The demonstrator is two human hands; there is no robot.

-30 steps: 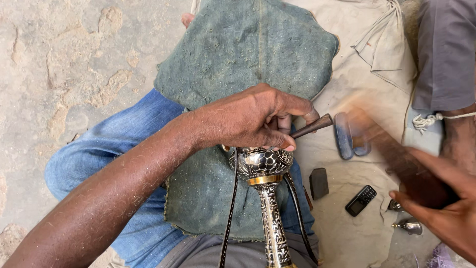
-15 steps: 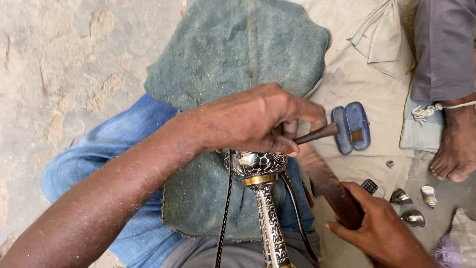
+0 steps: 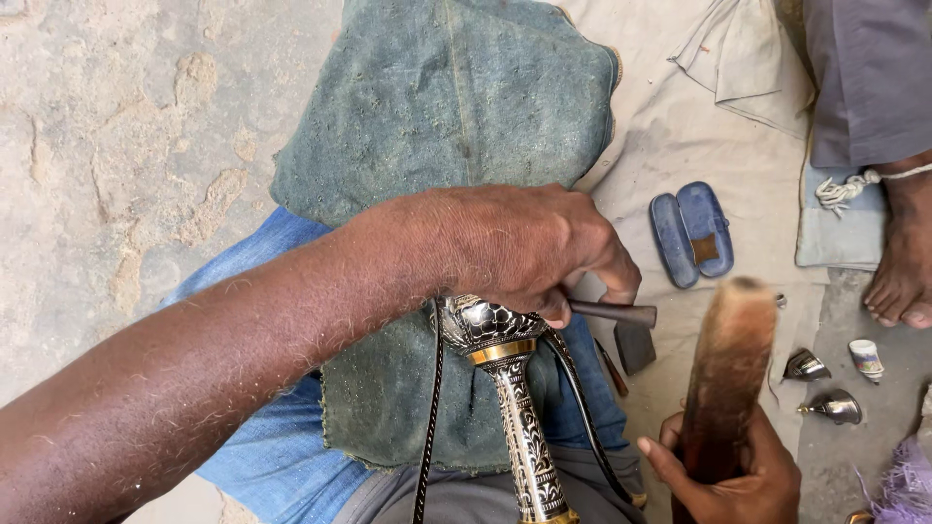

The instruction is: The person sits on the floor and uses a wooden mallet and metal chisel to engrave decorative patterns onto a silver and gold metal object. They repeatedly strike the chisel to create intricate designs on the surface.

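Observation:
My left hand [image 3: 515, 247] grips a thin dark metal punch [image 3: 614, 312] and steadies its tip near the round top of an engraved black and silver metal piece [image 3: 500, 359]. That piece has a gold band and a long patterned stem, and it rests on a green cloth [image 3: 447, 116] over my lap. My right hand [image 3: 728, 471], at the lower right, holds a brown wooden mallet [image 3: 726, 374] upright, its head raised a little to the right of the punch.
A blue open case [image 3: 692, 233] lies on beige cloth [image 3: 660, 126] to the right. Two small metal cones [image 3: 820, 383] and a small white pot [image 3: 866, 357] sit on the ground. Another person's bare foot [image 3: 903, 262] is at the right edge. Rough stone ground [image 3: 126, 146] lies left.
The mallet has swung: it was raised and blurred at the right, came down low beside the punch, and is lifted upright again. My left hand has stayed on the punch.

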